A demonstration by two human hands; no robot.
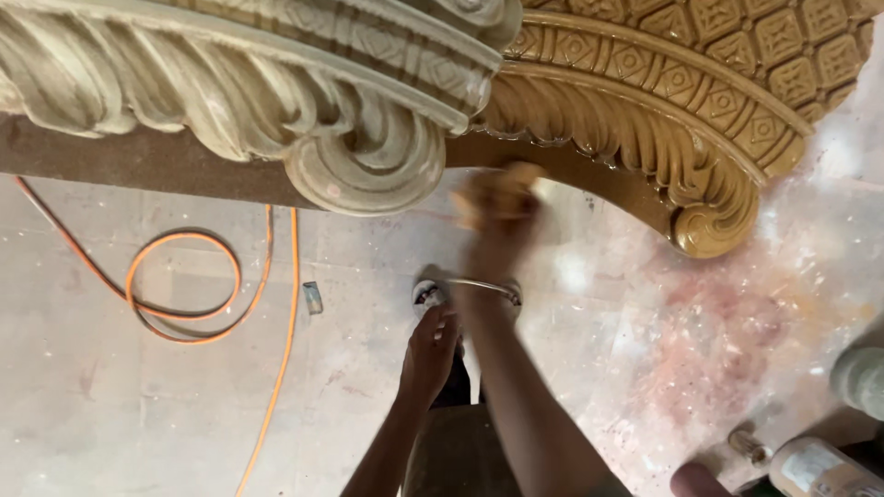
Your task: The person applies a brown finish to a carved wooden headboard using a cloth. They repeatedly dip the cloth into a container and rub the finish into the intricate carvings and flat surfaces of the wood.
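While the right hand [497, 207], blurred, presses a small yellowish pad [505, 187] against the glossy brown underside of the carved wooden ornament [645, 110], its grip looks closed around that pad. The left hand [431, 354] hangs loosely curled, holding nothing. The pad seems soft and light; the wet-looking carving likely slippery, heavy and rigid.

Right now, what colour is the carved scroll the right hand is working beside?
Glossy golden-brown, unlike the pale beige carved scroll left of it; the golden scroll shows best in the head view.
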